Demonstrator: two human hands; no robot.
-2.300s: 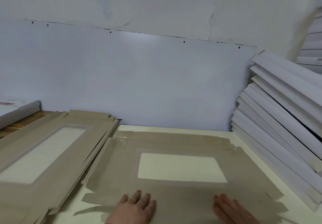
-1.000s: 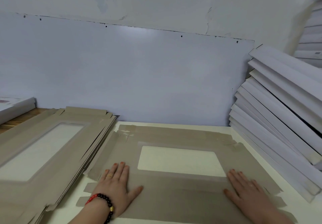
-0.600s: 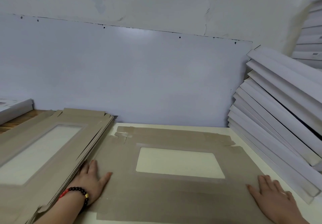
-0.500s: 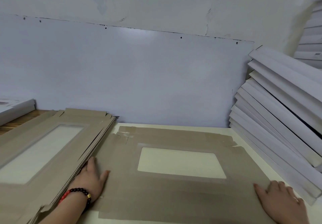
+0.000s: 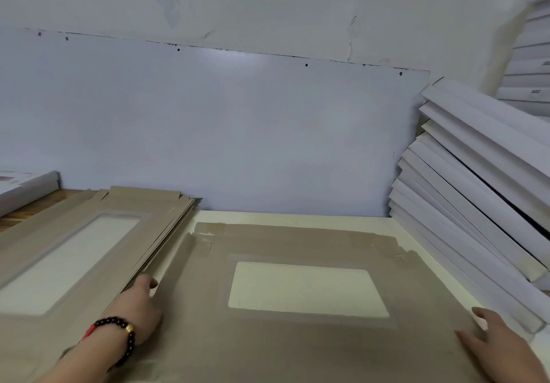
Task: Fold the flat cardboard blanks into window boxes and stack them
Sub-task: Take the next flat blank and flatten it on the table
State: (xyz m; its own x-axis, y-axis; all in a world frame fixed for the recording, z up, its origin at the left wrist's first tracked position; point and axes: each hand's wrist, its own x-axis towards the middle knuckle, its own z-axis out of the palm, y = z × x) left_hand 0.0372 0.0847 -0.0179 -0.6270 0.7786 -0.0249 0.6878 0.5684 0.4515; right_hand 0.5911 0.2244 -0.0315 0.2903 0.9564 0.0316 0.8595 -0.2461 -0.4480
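A flat brown cardboard blank [image 5: 297,344] with a rectangular window [image 5: 306,289] lies on the cream table [image 5: 297,217] in front of me. My left hand [image 5: 138,308], with a bead bracelet on the wrist, touches the blank's left side flap [image 5: 175,259], fingers pointing forward; that flap stands slightly raised. My right hand [image 5: 503,350] rests at the blank's right edge, its thumb on the cardboard and its fingers at the rim. A stack of flat blanks [image 5: 74,251] lies to the left. Folded white boxes [image 5: 476,204] lean in a stack at the right.
A pale board [image 5: 208,129] covers the wall behind the table. More white boxes [image 5: 532,64] are piled at the top right, and one white box [image 5: 26,187] sits at the far left on a wooden surface [image 5: 29,210].
Both hands slid apart from the blank's near middle to its left and right edges. My left hand now reaches further forward along the left flap, which has lifted a little.
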